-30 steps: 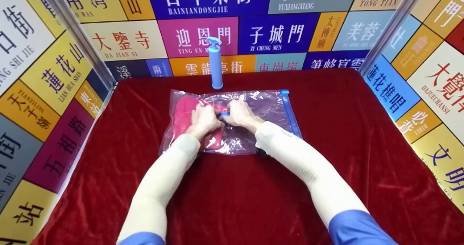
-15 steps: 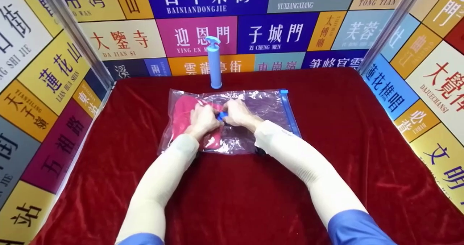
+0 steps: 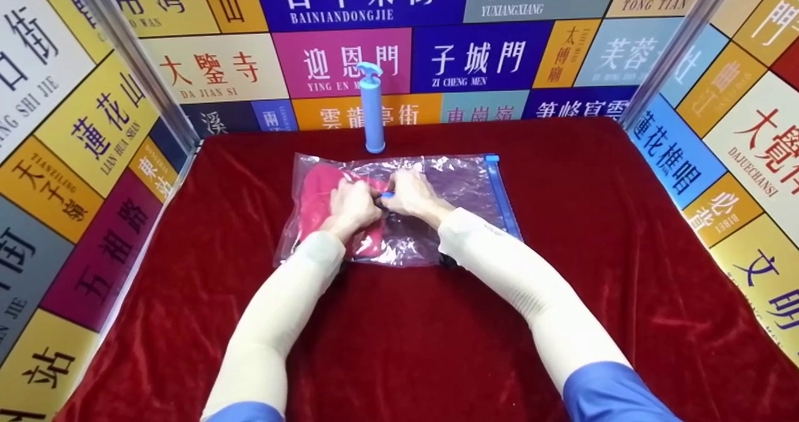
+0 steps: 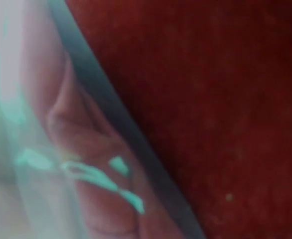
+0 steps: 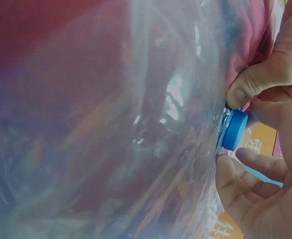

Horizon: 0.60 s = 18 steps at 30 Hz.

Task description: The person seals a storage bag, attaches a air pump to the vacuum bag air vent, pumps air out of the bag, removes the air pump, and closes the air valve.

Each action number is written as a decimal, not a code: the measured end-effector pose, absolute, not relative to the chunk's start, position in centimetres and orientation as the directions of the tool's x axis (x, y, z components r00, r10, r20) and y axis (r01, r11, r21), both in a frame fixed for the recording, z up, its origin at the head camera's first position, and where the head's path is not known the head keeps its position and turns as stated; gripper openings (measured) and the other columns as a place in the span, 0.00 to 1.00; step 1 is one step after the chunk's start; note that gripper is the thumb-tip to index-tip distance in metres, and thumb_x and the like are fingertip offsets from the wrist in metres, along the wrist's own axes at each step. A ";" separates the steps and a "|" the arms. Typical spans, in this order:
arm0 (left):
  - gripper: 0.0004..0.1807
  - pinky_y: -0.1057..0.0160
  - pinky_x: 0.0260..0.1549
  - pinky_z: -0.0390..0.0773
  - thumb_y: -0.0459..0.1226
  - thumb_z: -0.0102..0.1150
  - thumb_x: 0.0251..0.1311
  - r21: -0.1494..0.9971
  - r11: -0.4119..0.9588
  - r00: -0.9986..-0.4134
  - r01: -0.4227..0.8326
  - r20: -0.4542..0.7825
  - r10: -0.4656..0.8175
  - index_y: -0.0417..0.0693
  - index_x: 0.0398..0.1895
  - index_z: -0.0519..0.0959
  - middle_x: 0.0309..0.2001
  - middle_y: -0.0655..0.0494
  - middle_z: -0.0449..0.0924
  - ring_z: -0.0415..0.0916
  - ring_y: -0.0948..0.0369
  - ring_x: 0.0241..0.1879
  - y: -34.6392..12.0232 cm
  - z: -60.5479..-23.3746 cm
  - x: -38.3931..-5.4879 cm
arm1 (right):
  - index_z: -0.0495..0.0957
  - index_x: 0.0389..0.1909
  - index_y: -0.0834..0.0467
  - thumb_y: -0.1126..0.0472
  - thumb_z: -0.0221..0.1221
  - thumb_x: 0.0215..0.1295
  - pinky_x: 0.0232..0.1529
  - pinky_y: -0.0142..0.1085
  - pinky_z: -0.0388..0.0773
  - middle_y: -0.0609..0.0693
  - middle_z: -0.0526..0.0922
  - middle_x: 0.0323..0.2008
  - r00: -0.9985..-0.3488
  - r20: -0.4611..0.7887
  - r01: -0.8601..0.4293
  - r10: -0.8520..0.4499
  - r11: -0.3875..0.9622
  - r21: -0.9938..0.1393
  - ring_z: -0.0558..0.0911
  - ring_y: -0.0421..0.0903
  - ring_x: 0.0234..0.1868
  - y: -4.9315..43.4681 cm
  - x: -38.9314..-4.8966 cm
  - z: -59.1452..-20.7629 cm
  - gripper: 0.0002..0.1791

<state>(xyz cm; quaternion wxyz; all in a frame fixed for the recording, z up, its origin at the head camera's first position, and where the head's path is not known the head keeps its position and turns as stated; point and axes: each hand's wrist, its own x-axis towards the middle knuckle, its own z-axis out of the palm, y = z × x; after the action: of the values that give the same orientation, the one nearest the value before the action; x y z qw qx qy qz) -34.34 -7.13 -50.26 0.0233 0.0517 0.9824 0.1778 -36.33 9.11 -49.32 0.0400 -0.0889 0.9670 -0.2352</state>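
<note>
A clear plastic vacuum storage bag (image 3: 462, 181) lies flat on the table, with a folded pink-red cloth item (image 3: 317, 200) inside its left part. A round blue valve cap (image 5: 234, 130) sits on the bag's upper film, between both hands. My left hand (image 3: 353, 205) grips the film beside the valve, its thumb close to the cap in the right wrist view. My right hand (image 3: 412, 194) has its fingers curled round the cap from the other side. In the left wrist view, blurred fingers (image 4: 106, 204) show behind glare.
A blue hand pump (image 3: 372, 116) stands upright behind the bag. The bag's blue slider zip (image 3: 500, 191) runs along its right end. Dark red cloth (image 3: 424, 334) covers the table, and walls with printed signs (image 3: 343, 60) enclose three sides.
My fingers shift slightly around the valve cap. More blue showed between them half a second ago than now. The bag and the pump stay in place.
</note>
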 end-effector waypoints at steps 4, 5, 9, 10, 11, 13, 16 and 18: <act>0.25 0.40 0.76 0.75 0.50 0.82 0.56 0.356 0.931 -0.993 0.085 -0.041 0.106 0.58 0.58 0.93 0.62 0.43 0.90 0.75 0.44 0.68 -7.1 -50.2 -34.2 | 0.90 0.45 0.54 0.42 0.78 0.63 0.56 0.51 0.90 0.54 0.91 0.48 -0.983 -0.059 -0.128 -0.173 0.883 -0.451 0.88 0.54 0.51 9.4 -36.5 -49.3 0.21; 0.26 0.40 0.76 0.74 0.50 0.83 0.56 0.362 0.928 -0.993 0.082 -0.044 0.105 0.57 0.59 0.93 0.62 0.43 0.90 0.75 0.44 0.69 -7.1 -50.1 -34.2 | 0.90 0.45 0.54 0.42 0.78 0.62 0.56 0.51 0.90 0.54 0.90 0.48 -0.983 -0.065 -0.124 -0.171 0.884 -0.452 0.88 0.54 0.51 9.4 -36.5 -49.3 0.21; 0.27 0.40 0.76 0.75 0.50 0.83 0.56 0.367 0.927 -0.993 0.083 -0.044 0.107 0.59 0.60 0.93 0.63 0.45 0.90 0.75 0.45 0.69 -7.0 -50.0 -34.1 | 0.92 0.43 0.55 0.44 0.77 0.63 0.57 0.51 0.88 0.56 0.89 0.48 -0.978 -0.077 -0.140 -0.196 0.877 -0.461 0.85 0.55 0.51 9.8 -36.6 -49.2 0.19; 0.26 0.40 0.75 0.75 0.50 0.83 0.56 0.367 0.926 -0.993 0.085 -0.042 0.108 0.59 0.60 0.93 0.62 0.45 0.90 0.75 0.45 0.68 -7.0 -50.0 -34.1 | 0.92 0.43 0.56 0.45 0.76 0.64 0.57 0.51 0.88 0.56 0.90 0.47 -0.974 -0.071 -0.159 -0.215 0.874 -0.458 0.85 0.55 0.51 9.9 -36.7 -49.2 0.18; 0.26 0.40 0.75 0.75 0.50 0.83 0.56 0.367 0.926 -0.993 0.086 -0.042 0.109 0.59 0.60 0.93 0.62 0.44 0.90 0.75 0.45 0.68 -7.0 -49.9 -34.0 | 0.92 0.44 0.56 0.46 0.76 0.65 0.58 0.51 0.88 0.56 0.91 0.46 -0.970 -0.066 -0.180 -0.235 0.871 -0.457 0.85 0.55 0.51 10.0 -36.7 -49.2 0.18; 0.26 0.40 0.75 0.75 0.50 0.83 0.57 0.372 0.924 -0.993 0.084 -0.045 0.108 0.60 0.60 0.93 0.62 0.44 0.90 0.75 0.45 0.67 -7.0 -49.9 -34.0 | 0.92 0.47 0.57 0.49 0.75 0.66 0.59 0.50 0.87 0.57 0.93 0.46 -0.959 -0.059 -0.221 -0.278 0.859 -0.462 0.85 0.55 0.50 10.2 -36.7 -49.2 0.17; 0.26 0.40 0.75 0.74 0.50 0.84 0.57 0.386 0.919 -0.993 0.078 -0.052 0.106 0.59 0.60 0.93 0.62 0.43 0.89 0.74 0.45 0.67 -6.9 -50.0 -34.0 | 0.92 0.51 0.57 0.53 0.74 0.68 0.61 0.50 0.86 0.56 0.94 0.46 -0.943 -0.050 -0.268 -0.328 0.842 -0.469 0.85 0.54 0.50 10.4 -36.8 -49.3 0.16; 0.26 0.40 0.75 0.74 0.51 0.84 0.57 0.390 0.918 -0.993 0.077 -0.052 0.106 0.59 0.60 0.93 0.62 0.43 0.89 0.74 0.44 0.67 -6.9 -50.0 -34.0 | 0.92 0.53 0.57 0.55 0.73 0.68 0.63 0.50 0.86 0.56 0.95 0.47 -0.935 -0.055 -0.281 -0.349 0.830 -0.482 0.86 0.54 0.50 10.4 -36.8 -49.3 0.16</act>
<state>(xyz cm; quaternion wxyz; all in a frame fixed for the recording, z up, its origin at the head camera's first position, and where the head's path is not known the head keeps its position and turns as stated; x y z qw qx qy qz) -34.01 -6.90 -50.03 0.0363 0.0469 0.9785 0.1975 -36.80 10.44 -49.28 0.0707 -0.1654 0.9539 -0.2403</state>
